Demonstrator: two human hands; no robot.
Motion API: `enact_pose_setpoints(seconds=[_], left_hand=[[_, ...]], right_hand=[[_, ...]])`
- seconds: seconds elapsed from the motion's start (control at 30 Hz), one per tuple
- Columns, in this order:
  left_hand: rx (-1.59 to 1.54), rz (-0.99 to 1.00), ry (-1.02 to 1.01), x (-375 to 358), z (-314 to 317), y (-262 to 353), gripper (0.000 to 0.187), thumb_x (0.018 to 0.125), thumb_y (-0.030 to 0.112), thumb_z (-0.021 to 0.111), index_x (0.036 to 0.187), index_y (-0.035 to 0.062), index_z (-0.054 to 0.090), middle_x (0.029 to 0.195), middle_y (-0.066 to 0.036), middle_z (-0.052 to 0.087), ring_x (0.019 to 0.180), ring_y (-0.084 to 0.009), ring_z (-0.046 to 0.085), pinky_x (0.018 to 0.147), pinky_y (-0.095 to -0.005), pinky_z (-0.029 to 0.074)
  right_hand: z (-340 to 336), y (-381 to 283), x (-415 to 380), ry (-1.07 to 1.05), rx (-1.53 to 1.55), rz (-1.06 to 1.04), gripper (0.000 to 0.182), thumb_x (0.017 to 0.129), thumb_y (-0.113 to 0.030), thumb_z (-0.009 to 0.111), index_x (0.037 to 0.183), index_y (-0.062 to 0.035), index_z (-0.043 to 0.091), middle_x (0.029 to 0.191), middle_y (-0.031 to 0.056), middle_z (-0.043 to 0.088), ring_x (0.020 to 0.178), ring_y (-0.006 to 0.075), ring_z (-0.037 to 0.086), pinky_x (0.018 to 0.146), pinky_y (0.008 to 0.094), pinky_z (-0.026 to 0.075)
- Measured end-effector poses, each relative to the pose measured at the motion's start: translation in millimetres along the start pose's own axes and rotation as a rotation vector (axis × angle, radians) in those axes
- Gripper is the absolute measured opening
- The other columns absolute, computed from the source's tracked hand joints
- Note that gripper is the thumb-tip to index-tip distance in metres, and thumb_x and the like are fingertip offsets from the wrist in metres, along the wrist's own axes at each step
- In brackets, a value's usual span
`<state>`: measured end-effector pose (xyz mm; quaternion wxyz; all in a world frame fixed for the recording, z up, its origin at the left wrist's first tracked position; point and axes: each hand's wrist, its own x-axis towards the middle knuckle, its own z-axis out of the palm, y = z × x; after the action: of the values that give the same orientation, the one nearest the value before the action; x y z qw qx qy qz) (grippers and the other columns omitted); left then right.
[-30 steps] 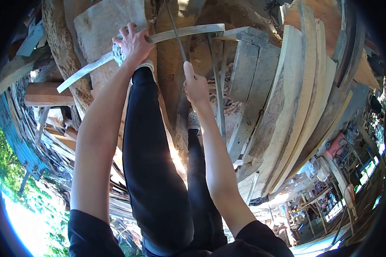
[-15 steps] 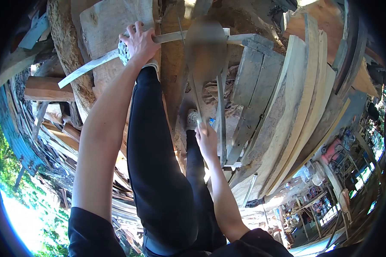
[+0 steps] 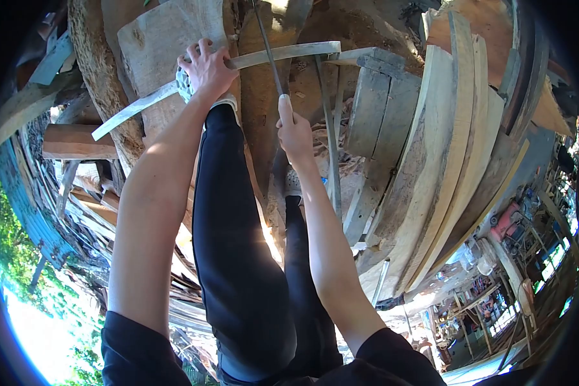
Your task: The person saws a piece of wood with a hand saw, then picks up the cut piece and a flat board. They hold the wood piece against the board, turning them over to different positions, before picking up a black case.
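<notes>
A thin, pale wooden strip (image 3: 289, 50) lies crosswise at the top, over a larger plank. My left hand (image 3: 207, 72) presses down on the strip, its fingers bent over it, next to my patterned shoe (image 3: 183, 83). The part of the strip under the hand is hidden. My right hand (image 3: 294, 132) is closed around the pale straight handle of a handsaw (image 3: 267, 48). Its narrow dark blade crosses the strip to the right of my left hand and points away from me. The blade's teeth are too small to make out.
Long curved boards (image 3: 444, 161) lean in a row on the right. A grey wooden block (image 3: 370, 106) stands beside the strip's right end. A rough log (image 3: 106, 83) and a brown beam (image 3: 80, 141) lie on the left, near piled scrap wood.
My right hand has moved forward and slightly left, carrying the saw farther away across the strip. My left hand and the strip have stayed nearly in place.
</notes>
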<state>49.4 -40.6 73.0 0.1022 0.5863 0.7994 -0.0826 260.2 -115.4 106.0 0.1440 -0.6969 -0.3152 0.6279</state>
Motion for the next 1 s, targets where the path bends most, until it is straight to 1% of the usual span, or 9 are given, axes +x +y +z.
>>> enact_pose_setpoints(seconds=[0.1, 0.17, 0.37, 0.47, 0.6, 0.73, 0.77, 0.83, 1.0], left_hand=[[-0.019, 0.005, 0.010, 3.9, 0.5, -2.4, 0.036, 0.066, 0.037, 0.080, 0.099, 0.0253, 0.074, 0.138, -0.004, 0.047, 0.135, -0.0337, 0.033, 0.108, -0.0646, 0.022], [-0.026, 0.001, 0.001, 3.3, 0.3, -2.2, 0.036, 0.065, 0.036, 0.080, 0.099, 0.0250, 0.074, 0.137, -0.004, 0.048, 0.135, -0.0337, 0.033, 0.109, -0.0641, 0.021], [-0.056, 0.035, 0.037, 2.4, 2.2, -5.3, 0.037, 0.065, 0.035, 0.080, 0.100, 0.0239, 0.074, 0.136, -0.004, 0.048, 0.135, -0.0335, 0.034, 0.110, -0.0626, 0.020], [-0.039, 0.020, 0.020, 1.3, -1.6, -3.5, 0.036, 0.065, 0.034, 0.080, 0.099, 0.0234, 0.074, 0.137, -0.005, 0.048, 0.135, -0.0339, 0.034, 0.110, -0.0624, 0.020], [-0.024, 0.019, 0.027, 1.9, -0.9, -1.2, 0.034, 0.066, 0.033, 0.079, 0.098, 0.0235, 0.074, 0.137, -0.005, 0.048, 0.134, -0.0345, 0.035, 0.109, -0.0629, 0.021], [-0.032, 0.028, 0.031, 3.5, -1.4, -2.9, 0.034, 0.065, 0.033, 0.080, 0.097, 0.0236, 0.075, 0.137, -0.005, 0.048, 0.134, -0.0345, 0.034, 0.109, -0.0631, 0.021], [-0.036, 0.023, 0.029, 4.3, -1.5, -2.3, 0.035, 0.065, 0.033, 0.080, 0.097, 0.0237, 0.075, 0.137, -0.005, 0.048, 0.134, -0.0343, 0.034, 0.108, -0.0629, 0.021], [-0.046, 0.016, 0.022, 1.3, -1.0, -1.9, 0.035, 0.064, 0.033, 0.081, 0.098, 0.0238, 0.075, 0.137, -0.005, 0.048, 0.134, -0.0342, 0.034, 0.108, -0.0627, 0.022], [-0.039, 0.009, 0.007, 2.0, -0.4, -2.3, 0.036, 0.064, 0.033, 0.081, 0.098, 0.0243, 0.074, 0.137, -0.005, 0.047, 0.135, -0.0336, 0.033, 0.110, -0.0619, 0.020]], right_hand=[[1.8, 1.7, -6.3, 0.009, 0.033, -0.028, 0.061, 0.098, -0.062, 0.051, 0.069, -0.0081, 0.050, 0.052, -0.0040, 0.036, 0.045, 0.0048, 0.036, 0.042, 0.0255, 0.027], [-12.0, 1.4, -39.0, -0.016, -0.160, -0.036, 0.064, 0.098, -0.058, 0.051, 0.080, 0.0026, 0.063, 0.068, 0.0105, 0.059, 0.066, 0.0181, 0.055, 0.065, 0.0365, 0.044], [-83.7, 81.1, -149.7, -0.091, 0.290, 0.211, 0.043, 0.103, -0.041, 0.054, 0.075, -0.0080, 0.052, 0.062, -0.0052, 0.041, 0.055, 0.0041, 0.037, 0.049, 0.0250, 0.028], [-90.2, 53.8, -146.2, -0.101, 0.094, 0.152, 0.043, 0.103, -0.040, 0.054, 0.075, -0.0074, 0.053, 0.062, -0.0050, 0.042, 0.055, 0.0034, 0.037, 0.049, 0.0243, 0.028], [-42.5, 30.1, -59.3, -0.063, -0.186, -0.040, 0.065, 0.099, -0.057, 0.050, 0.070, 0.0008, 0.054, 0.060, 0.0065, 0.047, 0.058, 0.0148, 0.046, 0.054, 0.0351, 0.035], [1.1, -9.5, -2.7, -0.016, -0.108, -0.065, 0.064, 0.101, -0.057, 0.044, 0.065, -0.0042, 0.050, 0.057, -0.0011, 0.042, 0.055, 0.0096, 0.040, 0.052, 0.0297, 0.030], [1.2, -12.8, -3.8, 0.025, -0.152, -0.051, 0.065, 0.101, -0.058, 0.043, 0.065, -0.0048, 0.050, 0.057, -0.0012, 0.042, 0.055, 0.0096, 0.040, 0.052, 0.0301, 0.031], [-11.8, 3.7, -43.5, 0.022, -0.155, -0.070, 0.065, 0.099, -0.056, 0.050, 0.078, 0.0050, 0.059, 0.064, 0.0144, 0.053, 0.061, 0.0206, 0.050, 0.061, 0.0387, 0.040], [-68.2, 72.0, -153.0, -0.021, -0.011, 0.136, 0.048, 0.099, -0.046, 0.056, 0.080, -0.0013, 0.061, 0.061, 0.0064, 0.051, 0.059, 0.0144, 0.049, 0.059, 0.0343, 0.039]])
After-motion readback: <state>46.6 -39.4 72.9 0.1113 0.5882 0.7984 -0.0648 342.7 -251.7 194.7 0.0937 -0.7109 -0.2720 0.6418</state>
